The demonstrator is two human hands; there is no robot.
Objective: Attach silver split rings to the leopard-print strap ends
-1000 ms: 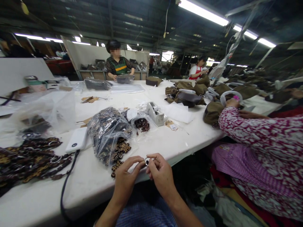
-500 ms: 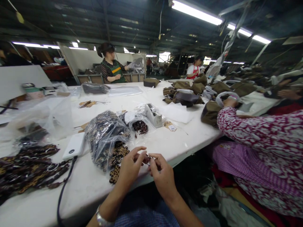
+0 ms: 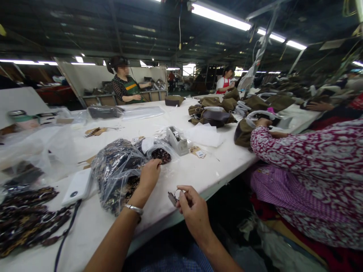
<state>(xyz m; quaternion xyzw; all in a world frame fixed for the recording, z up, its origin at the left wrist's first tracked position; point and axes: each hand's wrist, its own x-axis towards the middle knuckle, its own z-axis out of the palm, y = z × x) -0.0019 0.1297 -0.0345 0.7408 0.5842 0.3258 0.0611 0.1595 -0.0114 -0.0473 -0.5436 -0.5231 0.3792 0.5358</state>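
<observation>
My right hand (image 3: pixel 194 207) pinches a thin metal ring (image 3: pixel 177 193) above the table's front edge. A flat dark piece with a scalloped edge (image 3: pixel 172 198) hangs at the ring. My left hand (image 3: pixel 151 172) is stretched forward to the mouth of a clear plastic bag of small dark reddish pieces (image 3: pixel 161 155). Its fingers are bunched together, and whatever lies between the tips is hidden. Under the left forearm stands a larger clear bag of leopard-print pieces (image 3: pixel 113 166), partly covered by that wrist.
A tape dispenser (image 3: pixel 178 141) and tags (image 3: pixel 197 152) lie beyond the hands. To the left are a white phone-like device (image 3: pixel 77 186) with a black cable and a heap of leopard-print strands (image 3: pixel 28 219). At right, a co-worker's patterned sleeve (image 3: pixel 300 145) reaches to an olive bag (image 3: pixel 242 133).
My left hand has left the ring and moved forward to the small bag's mouth. The right hand keeps the ring, and the dark piece on it now shows. The view has shifted slightly right.
</observation>
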